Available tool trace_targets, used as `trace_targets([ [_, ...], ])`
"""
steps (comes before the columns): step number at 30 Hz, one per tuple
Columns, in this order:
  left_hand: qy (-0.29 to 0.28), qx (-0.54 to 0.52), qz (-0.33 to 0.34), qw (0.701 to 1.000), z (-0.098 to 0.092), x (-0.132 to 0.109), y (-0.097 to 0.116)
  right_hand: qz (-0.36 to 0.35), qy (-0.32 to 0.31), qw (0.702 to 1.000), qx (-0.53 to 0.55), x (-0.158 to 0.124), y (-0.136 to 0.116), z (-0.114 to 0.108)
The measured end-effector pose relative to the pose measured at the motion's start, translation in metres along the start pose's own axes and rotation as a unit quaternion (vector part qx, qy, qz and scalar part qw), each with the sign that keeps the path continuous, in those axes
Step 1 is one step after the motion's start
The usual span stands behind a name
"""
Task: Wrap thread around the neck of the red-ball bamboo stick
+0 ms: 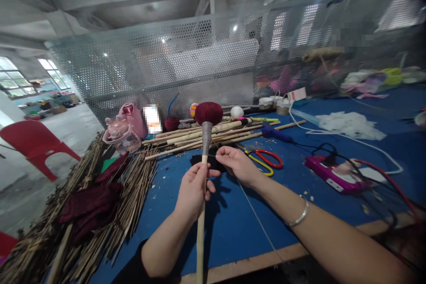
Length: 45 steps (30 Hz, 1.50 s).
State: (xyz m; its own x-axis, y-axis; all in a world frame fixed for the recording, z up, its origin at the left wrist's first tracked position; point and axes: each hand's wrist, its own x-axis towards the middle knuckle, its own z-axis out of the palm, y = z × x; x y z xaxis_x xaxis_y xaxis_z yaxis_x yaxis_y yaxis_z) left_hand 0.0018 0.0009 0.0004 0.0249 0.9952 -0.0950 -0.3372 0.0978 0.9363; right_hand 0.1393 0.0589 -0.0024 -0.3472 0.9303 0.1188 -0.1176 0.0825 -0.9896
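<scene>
My left hand (193,188) is closed around a pale wooden stick (200,239), which stands nearly upright in front of me. A rounded dark red padded head (209,113) tops the stick. Below it, a grey thread wrapping (207,135) narrows down onto the bare wood. Just right of the stick, my right hand (238,164) pinches a thin thread (258,217) that runs from the wrapping through the fingers and down to the table edge. Behind that hand lie scissors (269,159) with red and yellow handles.
Several wooden sticks (179,146) lie across the blue tabletop (246,244). Thin twigs (109,239) and dark red cloth (89,208) are at left. A purple power strip (333,175) with cables sits at right, below white plastic (349,125). A perforated metal panel (133,71) stands behind.
</scene>
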Motion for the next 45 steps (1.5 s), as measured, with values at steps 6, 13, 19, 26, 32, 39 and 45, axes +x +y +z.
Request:
trace_targets([
  [6,-0.010,-0.058,-0.046,0.997,-0.003,0.001,0.002,-0.008,0.009,0.999,-0.032,0.002,0.003,-0.004],
  [13,-0.029,-0.036,-0.027,0.999,0.000,-0.001,0.000,-0.023,0.025,0.999,-0.030,0.001,0.001,-0.005],
  [19,-0.032,-0.050,-0.019,0.998,0.000,-0.001,0.000,-0.034,0.025,0.999,-0.018,0.003,0.004,-0.005],
  [26,-0.056,-0.049,-0.023,0.997,-0.001,-0.002,-0.001,-0.051,0.040,0.998,-0.014,0.003,0.004,-0.004],
  [32,-0.065,-0.042,-0.049,0.996,0.000,-0.003,-0.002,-0.041,0.018,0.999,-0.025,0.001,0.005,0.000],
  [39,-0.065,-0.097,-0.094,0.989,0.001,-0.006,0.002,-0.053,0.011,0.997,-0.049,-0.003,0.003,0.000],
  [45,-0.061,-0.081,-0.079,0.992,0.001,-0.007,0.003,-0.089,-0.005,0.993,-0.076,-0.009,-0.002,0.000],
])
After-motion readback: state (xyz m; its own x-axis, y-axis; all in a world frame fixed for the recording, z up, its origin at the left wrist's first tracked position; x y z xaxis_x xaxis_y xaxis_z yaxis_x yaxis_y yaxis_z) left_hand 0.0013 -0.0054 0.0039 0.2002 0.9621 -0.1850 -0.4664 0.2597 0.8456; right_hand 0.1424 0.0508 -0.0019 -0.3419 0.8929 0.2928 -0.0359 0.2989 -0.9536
